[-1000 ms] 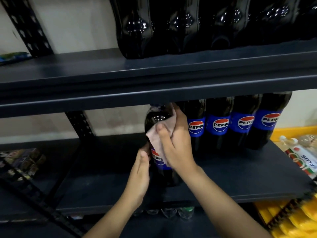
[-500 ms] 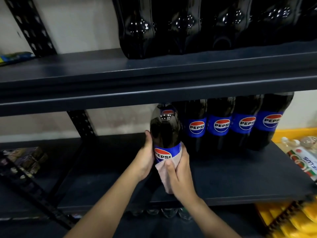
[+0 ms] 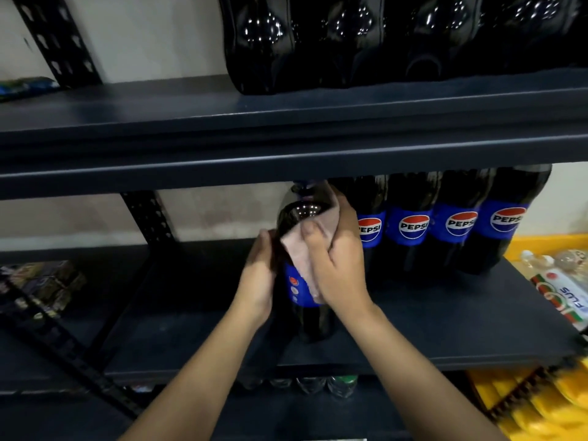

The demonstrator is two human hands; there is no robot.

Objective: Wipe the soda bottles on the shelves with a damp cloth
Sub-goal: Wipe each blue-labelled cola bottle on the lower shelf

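Head view looks at a dark metal rack. On the middle shelf (image 3: pixel 445 316) a large Pepsi bottle (image 3: pixel 305 313) stands upright, forward of the row, near the shelf's front edge. The left hand (image 3: pixel 257 275) curls around the bottle's left side at label height and steadies it. The right hand (image 3: pixel 337 262) wraps its fingers and thumb over a pale pink cloth (image 3: pixel 302 256) and presses it against the bottle's shoulder and upper label; the cloth hangs down over the right half of the blue label. The bottle's cap sits just under the front lip of the upper shelf (image 3: pixel 286 148), so little room shows above it.

Behind and to the right, 4 more Pepsi bottles (image 3: pixel 413 227) stand side by side along the back of the middle shelf, their tops hidden by the upper shelf's lip. The nearest one is just beside the right hand's knuckles. Bare shelf surface lies to the left of the held bottle as far as the perforated upright post (image 3: pixel 149 218), and in front of the row on the right.

On the upper shelf, several dark bottles (image 3: pixel 381 43) fill the right part. Below the middle shelf's front edge, a few bottle caps (image 3: pixel 318 383) show. Yellow packaging (image 3: pixel 541 399) sits at the lower right.
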